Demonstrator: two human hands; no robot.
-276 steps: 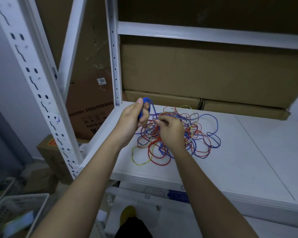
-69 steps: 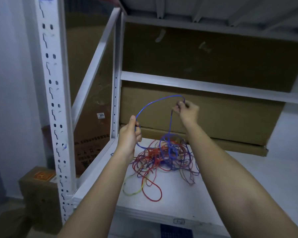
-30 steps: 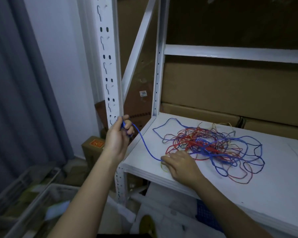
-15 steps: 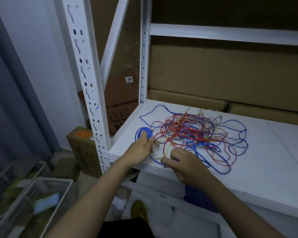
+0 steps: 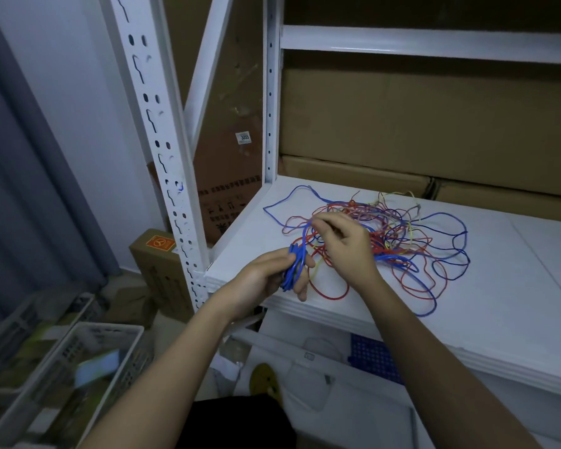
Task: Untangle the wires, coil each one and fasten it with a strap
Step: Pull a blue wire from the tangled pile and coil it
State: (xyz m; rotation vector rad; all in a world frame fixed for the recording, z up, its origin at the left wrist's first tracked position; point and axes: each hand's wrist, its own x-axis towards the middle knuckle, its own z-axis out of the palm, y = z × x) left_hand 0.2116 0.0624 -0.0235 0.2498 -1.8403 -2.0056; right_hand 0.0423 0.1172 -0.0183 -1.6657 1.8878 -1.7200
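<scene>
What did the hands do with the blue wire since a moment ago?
The left hand lifted its small blue coil off the shelf. The right hand rose from the shelf edge and now pinches the blue strand above the coil. The tangle stayed on the shelf.

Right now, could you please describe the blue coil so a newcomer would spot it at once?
Find the white shelf and go to its front left corner. There the left hand holds the blue coil. Unlike the loose tangle of wires beside it, it is a tight bundle of blue loops only.
</scene>
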